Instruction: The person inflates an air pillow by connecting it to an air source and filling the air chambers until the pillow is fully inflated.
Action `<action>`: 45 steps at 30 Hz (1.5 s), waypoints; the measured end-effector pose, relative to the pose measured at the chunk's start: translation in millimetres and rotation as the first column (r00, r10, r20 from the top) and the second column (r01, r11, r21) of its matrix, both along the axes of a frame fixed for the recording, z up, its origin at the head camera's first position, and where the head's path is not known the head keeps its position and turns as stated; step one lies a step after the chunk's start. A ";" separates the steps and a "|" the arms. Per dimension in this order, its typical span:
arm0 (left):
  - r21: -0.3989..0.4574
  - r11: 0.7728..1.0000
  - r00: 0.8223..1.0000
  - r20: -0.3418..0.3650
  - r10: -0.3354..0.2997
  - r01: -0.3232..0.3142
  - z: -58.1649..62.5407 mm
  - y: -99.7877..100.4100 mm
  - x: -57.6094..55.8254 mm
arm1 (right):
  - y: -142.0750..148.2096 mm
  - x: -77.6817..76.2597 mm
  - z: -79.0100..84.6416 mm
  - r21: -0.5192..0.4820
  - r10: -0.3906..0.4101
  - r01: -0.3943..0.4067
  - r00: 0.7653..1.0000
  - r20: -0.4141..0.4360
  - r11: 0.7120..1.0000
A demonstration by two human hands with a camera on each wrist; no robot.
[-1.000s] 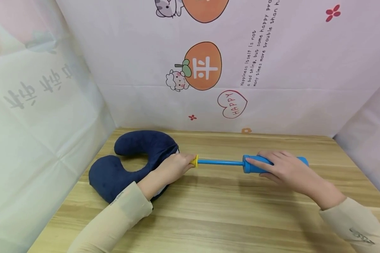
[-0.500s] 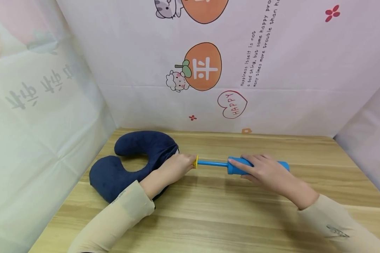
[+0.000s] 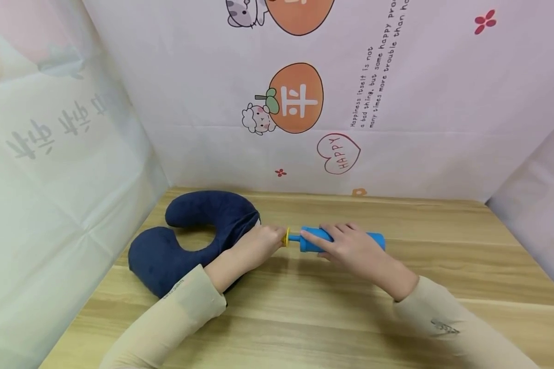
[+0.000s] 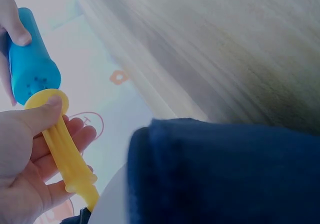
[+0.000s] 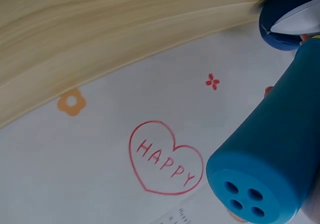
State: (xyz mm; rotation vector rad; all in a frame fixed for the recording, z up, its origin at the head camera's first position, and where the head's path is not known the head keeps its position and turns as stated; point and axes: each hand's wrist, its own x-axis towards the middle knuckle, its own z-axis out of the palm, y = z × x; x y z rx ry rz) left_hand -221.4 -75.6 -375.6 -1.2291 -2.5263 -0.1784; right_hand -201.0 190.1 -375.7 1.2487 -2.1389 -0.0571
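Note:
A blue hand air pump (image 3: 309, 241) lies level above the wooden table. My left hand (image 3: 256, 246) pinches its yellow nozzle piece (image 4: 64, 151), thumb on the round flange and fingers behind. In the left wrist view the nozzle's narrow tip meets a small black part at the edge of a navy U-shaped neck pillow (image 3: 180, 261); whether it sits inside cannot be told. My right hand (image 3: 351, 248) grips the blue barrel, whose holed end (image 5: 245, 199) shows in the right wrist view. Only a short stretch of blue rod is visible between barrel and flange.
The wooden table (image 3: 332, 323) runs to a printed white cloth backdrop (image 3: 203, 92) behind it. More cloth hangs along the left side (image 3: 60, 205) and the right side. The pillow's pale inner lining (image 4: 112, 199) shows through its opened cover.
My right hand has slid the pump barrel left toward my left hand, so the exposed blue rod has shortened to a stub. My left hand and the pillow have barely moved.

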 end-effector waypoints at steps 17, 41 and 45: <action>-0.010 0.999 0.995 0.085 0.044 -0.043 6.8 1.5 -2.4 | -2.0 -6.7 1.6 -0.001 -0.039 0.039 0.986 0.162 0.999; 0.061 0.996 0.975 0.215 0.050 -0.065 7.3 -6.9 -4.5 | 98.7 -6.1 13.9 -0.011 0.046 -0.045 0.994 0.094 0.999; 0.058 0.998 0.990 0.142 0.018 -0.026 2.8 -4.6 -5.3 | 105.5 -6.5 11.8 -0.007 0.052 -0.051 0.997 0.065 0.999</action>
